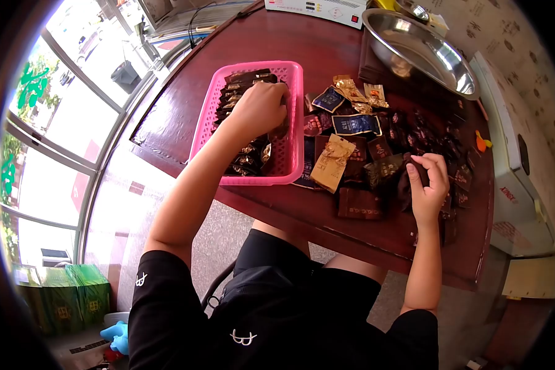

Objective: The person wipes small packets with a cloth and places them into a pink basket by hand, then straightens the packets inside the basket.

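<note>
My left hand [260,110] reaches over the pink plastic basket [296,132], its fingers curled down among dark wrapped packets [248,161] standing in a row. What those fingers hold is hidden behind the back of the hand. At the right of the table, my right hand [430,182] is closed, thumb and fingers on a dark brown packet [407,185]. Between the hands lies a loose spread of small packets: a gold packet [333,161], a dark blue packet [356,124], a brown packet [359,203] and many dark ones [422,132].
A steel bowl [422,52] stands at the back right, near a white machine with a red switch [317,11]. The dark red table [166,117] has a white appliance [518,166] on its right. Green boxes [65,299] sit on the left by the window.
</note>
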Demonstrator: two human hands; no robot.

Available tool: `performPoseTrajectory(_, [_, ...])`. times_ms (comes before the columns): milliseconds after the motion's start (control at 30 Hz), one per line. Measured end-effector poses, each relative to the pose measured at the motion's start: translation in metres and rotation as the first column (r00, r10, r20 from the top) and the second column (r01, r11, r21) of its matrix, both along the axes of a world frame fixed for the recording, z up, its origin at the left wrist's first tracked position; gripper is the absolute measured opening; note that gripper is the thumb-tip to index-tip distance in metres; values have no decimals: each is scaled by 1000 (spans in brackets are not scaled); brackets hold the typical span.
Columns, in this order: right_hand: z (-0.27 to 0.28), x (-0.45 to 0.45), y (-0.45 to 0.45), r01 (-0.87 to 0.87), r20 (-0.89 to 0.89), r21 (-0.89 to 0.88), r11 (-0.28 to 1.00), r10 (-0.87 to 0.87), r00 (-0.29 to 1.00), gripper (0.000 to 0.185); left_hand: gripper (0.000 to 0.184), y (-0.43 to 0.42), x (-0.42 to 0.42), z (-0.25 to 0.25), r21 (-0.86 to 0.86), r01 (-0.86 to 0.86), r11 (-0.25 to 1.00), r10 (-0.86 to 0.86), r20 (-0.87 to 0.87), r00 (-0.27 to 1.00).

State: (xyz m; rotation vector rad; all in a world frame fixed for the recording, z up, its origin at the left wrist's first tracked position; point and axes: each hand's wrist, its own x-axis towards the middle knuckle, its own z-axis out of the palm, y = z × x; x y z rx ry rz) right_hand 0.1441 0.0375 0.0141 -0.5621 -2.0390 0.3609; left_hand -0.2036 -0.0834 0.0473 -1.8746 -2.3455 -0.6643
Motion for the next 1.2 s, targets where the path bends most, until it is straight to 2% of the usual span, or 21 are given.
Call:
performPoseTrajectory(33, [1, 0, 0, -1, 4, -1, 1000, 1, 1000, 15, 25, 4, -2, -3, 1, 3, 1000, -3, -1, 1000])
performPoseTrajectory(100, [1, 0, 0, -1, 6, 0, 1000, 1, 1000, 15, 27, 12, -7, -10, -164, -38, 986, 33, -34, 999])
performPoseTrajectory(133, [2, 0, -1, -4, 9, -8, 1000, 4, 1000, 15, 27, 13, -7, -14, -162, -37, 986, 32, -36, 999])
performPoseTrajectory(200, [2, 0, -1, -6, 10, -12, 1000, 6, 1000, 15, 28, 13, -7, -23, -278, -87, 957, 48, -144, 988])
performPoseTrajectory(233, [2, 0, -1, -11, 15, -5, 1000, 11, 1000, 15, 28, 10, -4, -22, -275, -86, 958, 47, -145, 988])
performPoseTrajectory(300, [2, -1, -1, -15, 20, 3, 1000, 15, 1000, 15, 31, 4, 3, -20, -192, -140, 971, 73, -317, 945])
performPoseTrajectory(467, [3, -1, -3, -35, 36, -2, 999, 35, 999, 15, 31, 3, -1, -25, -194, -101, 976, 40, -298, 954])
performPoseTrajectory(533, [3, -1, -3, -41, 32, 1, 999, 41, 999, 15, 34, 3, 1, -24, -248, -128, 960, 61, -262, 963])
performPoseTrajectory(767, [3, -1, -3, -44, 36, -14, 999, 44, 998, 15, 31, 6, -3, -24, -224, -105, 969, 58, -207, 977])
performPoseTrajectory(867, [3, 0, -2, -43, 37, -8, 999, 44, 998, 15, 26, 7, -12, -28, -210, -80, 974, 33, -219, 975])
performPoseTrajectory(1067, [2, 1, -2, -41, 36, -12, 999, 42, 998, 15, 37, 5, -15, -24, -206, 26, 978, -86, -286, 954])
performPoseTrajectory(1133, [3, 1, -2, -41, 36, -14, 999, 42, 998, 15, 30, 6, -17, -21, -176, 122, 977, -176, -340, 924])
performPoseTrajectory(1200, [2, 1, -2, -41, 36, -8, 999, 41, 999, 15, 25, 6, -17, -16, -129, 140, 982, -178, -365, 914])
